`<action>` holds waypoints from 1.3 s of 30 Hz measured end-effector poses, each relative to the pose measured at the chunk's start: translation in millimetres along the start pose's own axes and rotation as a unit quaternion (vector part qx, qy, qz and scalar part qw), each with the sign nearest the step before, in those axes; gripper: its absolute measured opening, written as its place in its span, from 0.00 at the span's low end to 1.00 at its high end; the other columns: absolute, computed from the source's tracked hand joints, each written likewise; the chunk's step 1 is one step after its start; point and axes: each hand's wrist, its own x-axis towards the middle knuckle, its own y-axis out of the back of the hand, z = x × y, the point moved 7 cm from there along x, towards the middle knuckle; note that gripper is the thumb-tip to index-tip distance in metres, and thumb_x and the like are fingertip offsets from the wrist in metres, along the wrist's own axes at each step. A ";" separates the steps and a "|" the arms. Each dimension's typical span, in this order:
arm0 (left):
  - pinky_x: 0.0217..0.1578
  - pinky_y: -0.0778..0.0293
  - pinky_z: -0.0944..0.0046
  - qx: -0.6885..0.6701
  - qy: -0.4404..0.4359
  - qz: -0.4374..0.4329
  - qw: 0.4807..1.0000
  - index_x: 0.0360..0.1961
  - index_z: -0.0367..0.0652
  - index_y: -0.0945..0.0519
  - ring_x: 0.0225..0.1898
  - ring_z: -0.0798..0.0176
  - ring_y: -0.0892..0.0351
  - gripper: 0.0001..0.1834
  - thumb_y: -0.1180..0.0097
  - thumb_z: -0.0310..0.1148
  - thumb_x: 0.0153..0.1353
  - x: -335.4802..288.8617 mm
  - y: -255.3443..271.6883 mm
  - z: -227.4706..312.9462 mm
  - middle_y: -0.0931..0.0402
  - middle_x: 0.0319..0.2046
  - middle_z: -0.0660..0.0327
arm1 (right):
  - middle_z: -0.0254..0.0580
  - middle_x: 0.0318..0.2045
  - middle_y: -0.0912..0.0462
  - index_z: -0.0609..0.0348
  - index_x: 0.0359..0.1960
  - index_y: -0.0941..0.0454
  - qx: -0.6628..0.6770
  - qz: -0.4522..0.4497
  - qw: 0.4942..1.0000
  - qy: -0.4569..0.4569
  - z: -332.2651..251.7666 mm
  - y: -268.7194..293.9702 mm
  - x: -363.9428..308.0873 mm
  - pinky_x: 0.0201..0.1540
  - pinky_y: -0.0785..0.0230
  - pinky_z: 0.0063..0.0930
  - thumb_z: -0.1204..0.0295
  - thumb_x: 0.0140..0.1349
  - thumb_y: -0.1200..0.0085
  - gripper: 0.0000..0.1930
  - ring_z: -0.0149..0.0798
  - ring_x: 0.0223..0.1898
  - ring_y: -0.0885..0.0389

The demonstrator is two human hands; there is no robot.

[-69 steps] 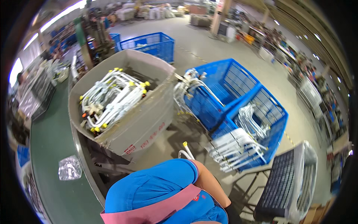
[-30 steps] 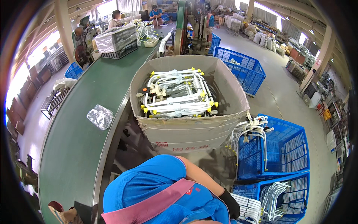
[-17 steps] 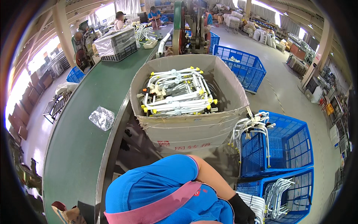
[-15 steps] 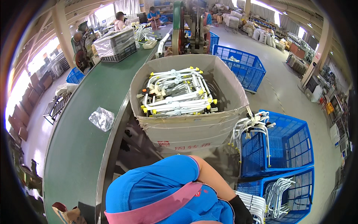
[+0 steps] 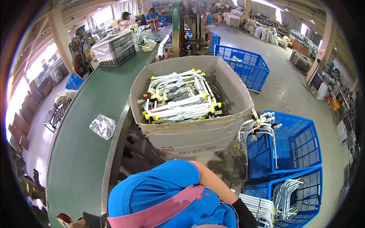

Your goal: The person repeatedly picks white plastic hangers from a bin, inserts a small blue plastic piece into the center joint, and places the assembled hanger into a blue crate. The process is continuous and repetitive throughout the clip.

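Note:
My left arm reaches from the blue sleeve across to the lower right, its hand point(image 5: 245, 214) in a black glove or cuff at the picture's lower edge. Its fingers are hidden. Beside it is a row of white bent tube frames point(image 5: 258, 204), which the hand may be touching; I cannot tell. More white bent tubes point(image 5: 285, 197) stand in the lower blue crate point(image 5: 318, 190). Ahead of me, a large cardboard box point(image 5: 190, 133) holds stacked white tube frames point(image 5: 178, 110) with yellow end caps. My right hand is out of view.
On the left runs a green conveyor belt point(image 5: 76, 163) with a clear plastic bag point(image 5: 103, 126) on it. White tubes point(image 5: 262, 127) hang at the rim of another blue crate point(image 5: 300, 144). A machine point(image 5: 190, 30) stands behind the box; people work farther back.
The view has shifted slightly. My left arm and gloved hand stay at nearly the same place beside the row of tube frames, and the box's contents look the same.

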 end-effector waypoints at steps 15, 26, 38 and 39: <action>0.29 0.30 0.51 -0.004 -0.004 0.002 1.000 0.25 0.40 0.20 0.28 0.46 0.25 0.13 0.44 0.40 0.55 -15.8 3.3 7.4 0.23 0.24 0.50 | 0.49 0.38 0.21 0.62 0.45 0.27 -0.017 0.004 0.999 -0.033 24.3 -4.0 -1.0 0.43 0.34 0.38 0.64 0.53 0.41 0.20 0.42 0.40 0.23; 0.28 0.31 0.51 -0.004 -0.007 0.008 1.000 0.23 0.40 0.21 0.27 0.46 0.25 0.14 0.45 0.41 0.55 -24.1 3.8 11.5 0.24 0.23 0.50 | 0.49 0.36 0.21 0.62 0.43 0.26 -0.025 0.007 0.998 -0.050 37.6 -5.5 -7.1 0.41 0.33 0.38 0.64 0.53 0.41 0.19 0.42 0.39 0.22; 0.28 0.31 0.51 -0.004 -0.016 0.015 1.000 0.22 0.40 0.21 0.25 0.46 0.26 0.15 0.45 0.42 0.56 -18.3 -3.0 18.5 0.24 0.22 0.50 | 0.50 0.34 0.20 0.62 0.42 0.25 -0.036 0.006 0.998 -0.057 49.0 -7.9 -14.7 0.39 0.32 0.39 0.64 0.54 0.42 0.17 0.42 0.37 0.21; 0.28 0.31 0.50 -0.002 -0.019 0.017 1.000 0.22 0.40 0.21 0.25 0.46 0.26 0.16 0.45 0.42 0.56 -18.0 -3.7 19.6 0.24 0.22 0.50 | 0.50 0.34 0.20 0.62 0.41 0.25 -0.037 0.006 0.998 -0.056 49.9 -7.9 -15.7 0.39 0.32 0.39 0.64 0.54 0.42 0.17 0.42 0.37 0.21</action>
